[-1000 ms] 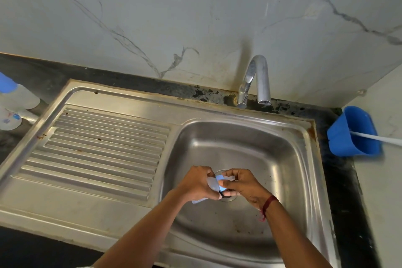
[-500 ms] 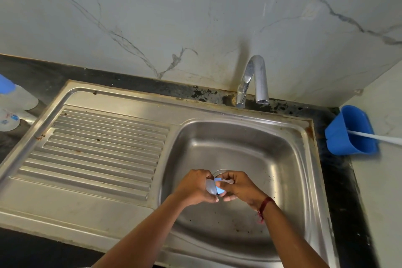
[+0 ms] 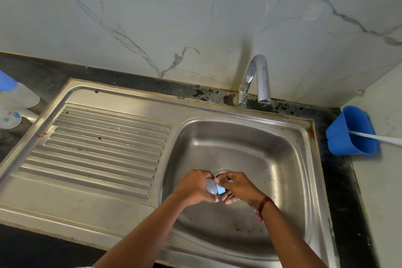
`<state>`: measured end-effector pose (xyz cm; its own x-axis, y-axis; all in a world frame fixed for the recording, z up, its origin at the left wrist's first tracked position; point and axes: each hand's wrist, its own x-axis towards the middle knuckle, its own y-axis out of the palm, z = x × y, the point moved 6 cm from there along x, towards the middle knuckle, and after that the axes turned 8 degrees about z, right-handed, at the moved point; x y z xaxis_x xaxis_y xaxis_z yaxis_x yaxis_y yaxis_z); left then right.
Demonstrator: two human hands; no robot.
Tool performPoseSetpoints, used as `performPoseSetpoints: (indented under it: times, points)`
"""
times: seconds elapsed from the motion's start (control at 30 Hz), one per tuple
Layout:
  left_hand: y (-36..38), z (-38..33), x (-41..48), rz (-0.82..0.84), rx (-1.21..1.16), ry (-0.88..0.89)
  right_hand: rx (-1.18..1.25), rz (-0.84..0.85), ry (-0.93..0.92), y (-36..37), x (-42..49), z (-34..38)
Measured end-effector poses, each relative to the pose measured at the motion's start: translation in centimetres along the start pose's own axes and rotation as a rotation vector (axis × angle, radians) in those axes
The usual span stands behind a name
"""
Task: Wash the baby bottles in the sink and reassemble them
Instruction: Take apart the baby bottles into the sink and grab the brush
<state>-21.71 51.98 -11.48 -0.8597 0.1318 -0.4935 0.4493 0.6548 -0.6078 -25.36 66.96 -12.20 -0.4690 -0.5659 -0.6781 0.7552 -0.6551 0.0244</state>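
The clear bottle part [image 3: 210,186] sits low in the middle of the frame, held over the floor of the sink [image 3: 282,159], just in front of the drain [image 3: 219,172]. It is small and rounded; whether it is a bottle body or a dome cap cannot be told at this size. Its long axis seems to run roughly left to right across the picture, with a blue collar [image 3: 221,189] meeting it at its right end.

The left hand [image 3: 194,188] wraps the clear part from the left, fingers curled round it. The right hand [image 3: 238,186] comes in from the right and pinches the blue collar, fingertips touching it. The two hands meet at the joint, so both are equally near. The coming move looks like a twist or pull along that left-right axis, the left hand steadying and the right turning. Whether the collar is going on or coming off cannot be told.

A red thread [image 3: 262,204] circles the right wrist. Above, the tap [image 3: 257,78] stands at the basin's far rim with no water visible. The ribbed draining board [image 3: 97,148] fills the left. At the far left edge lie more bottles [image 3: 19,95], one blue-topped. At the right edge a blue tub [image 3: 350,135] holds a white handle [image 3: 378,138].
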Motion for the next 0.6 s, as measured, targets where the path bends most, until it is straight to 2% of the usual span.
performPoseSetpoints:
  times: [0.13,0.27,0.47,0.6]
  points:
    - [0.3,0.2,-0.1,0.019,0.026,0.001,-0.028,0.022,-0.116,-0.4,0.1,0.0]
    - [0.5,1.0,0.0,-0.004,0.049,-0.028,-0.127,-0.047,-0.17,-1.0,-0.2,0.3]
    - [0.5,2.8,0.2,-0.083,-0.014,-0.198,-0.055,-0.417,-0.125,-3.8,-0.5,-2.2]
    - [1.3,4.1,0.8,-0.093,-0.124,-0.357,-0.005,-0.503,-0.001,-4.3,-0.8,-4.5]
